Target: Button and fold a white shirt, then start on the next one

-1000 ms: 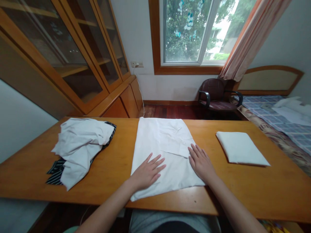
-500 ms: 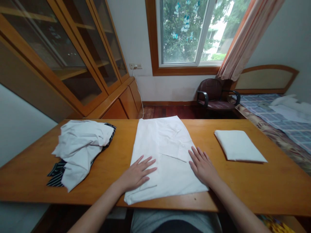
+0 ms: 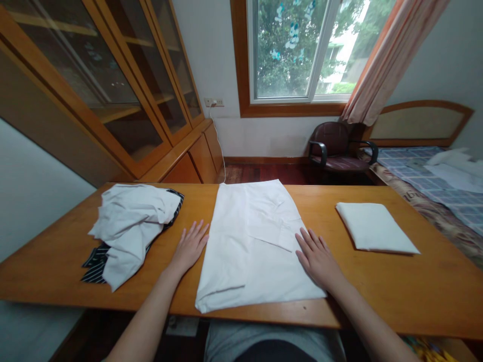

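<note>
Bare forearms (image 3: 149, 311) — dark top (image 3: 275, 353) — grey lap clothing (image 3: 226, 339)

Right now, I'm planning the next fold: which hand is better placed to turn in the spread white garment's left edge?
Probably the left hand: it appears to rest on the table just beside that edge of the white garment, while the right hand lies at the opposite edge.

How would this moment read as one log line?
white garment: flat on table | left hand: open, by its left edge | right hand: open, at its right edge | nearby: rumpled clothes, folded white cloth
</note>
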The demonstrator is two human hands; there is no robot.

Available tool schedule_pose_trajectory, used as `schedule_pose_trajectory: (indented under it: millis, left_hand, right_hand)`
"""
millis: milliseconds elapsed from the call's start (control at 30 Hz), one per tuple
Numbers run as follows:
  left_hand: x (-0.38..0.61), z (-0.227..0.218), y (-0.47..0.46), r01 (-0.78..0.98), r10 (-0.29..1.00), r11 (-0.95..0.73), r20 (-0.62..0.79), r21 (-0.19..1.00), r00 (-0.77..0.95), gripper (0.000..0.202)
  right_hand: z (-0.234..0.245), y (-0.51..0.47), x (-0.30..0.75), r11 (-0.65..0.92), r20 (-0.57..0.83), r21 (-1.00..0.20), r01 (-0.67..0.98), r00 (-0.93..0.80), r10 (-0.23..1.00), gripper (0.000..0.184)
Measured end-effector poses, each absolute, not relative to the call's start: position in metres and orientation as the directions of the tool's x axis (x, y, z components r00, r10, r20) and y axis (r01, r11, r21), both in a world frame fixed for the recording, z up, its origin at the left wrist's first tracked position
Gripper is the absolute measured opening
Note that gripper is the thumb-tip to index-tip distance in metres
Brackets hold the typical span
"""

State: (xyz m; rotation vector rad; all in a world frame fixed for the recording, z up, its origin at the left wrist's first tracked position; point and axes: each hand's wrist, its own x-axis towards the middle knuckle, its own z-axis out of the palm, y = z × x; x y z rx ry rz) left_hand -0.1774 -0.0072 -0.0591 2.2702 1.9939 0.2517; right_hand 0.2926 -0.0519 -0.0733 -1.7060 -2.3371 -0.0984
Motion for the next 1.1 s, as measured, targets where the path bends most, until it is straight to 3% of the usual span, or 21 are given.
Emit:
schedule_pose_trajectory:
  millis: [233,333,433,633,733,900,1100]
  left_hand:
    - [-0.149,-0.056,-0.008,0.869,0.990,-0.086,0.136,0.488,0.022,0.060]
    - [-0.144,-0.050,-0.008,0.772,0.995,0.061,0.025,0.632,-0.099,0.075]
    - [-0.145,-0.046,-0.007,0.693,0.984,0.171,-0.085,0.700,-0.157,0.087]
    - [-0.142,-0.027,-0.012,0.574,0.991,0.137,-0.109,0.808,-0.084,0.084]
    - [-0.143,-0.008,-0.014,0.614,0.995,0.082,-0.031,0.785,-0.093,0.080]
    - [-0.145,0.034,-0.015,0.770,0.998,0.021,0.031,0.638,-0.053,0.073]
    - [-0.121,0.071,-0.016,0.861,0.993,-0.121,0.065,0.494,0.102,0.063]
  right_hand:
    - [-0.074,-0.059,0.289,0.299,0.234,-0.103,0.949,-0.269,0.934,0.051]
    - [-0.072,-0.061,0.287,0.291,0.224,-0.102,0.951,-0.263,0.938,0.050]
    - [-0.069,-0.062,0.285,0.285,0.204,-0.100,0.953,-0.260,0.944,0.049]
    - [-0.064,-0.062,0.288,0.319,0.191,-0.140,0.937,-0.291,0.938,0.049]
    - [-0.061,-0.060,0.289,0.362,0.201,-0.175,0.916,-0.327,0.923,0.047]
    - [-0.059,-0.056,0.283,0.398,0.238,-0.208,0.894,-0.348,0.907,0.040]
    - [-0.059,-0.057,0.274,0.402,0.242,-0.194,0.895,-0.354,0.904,0.036]
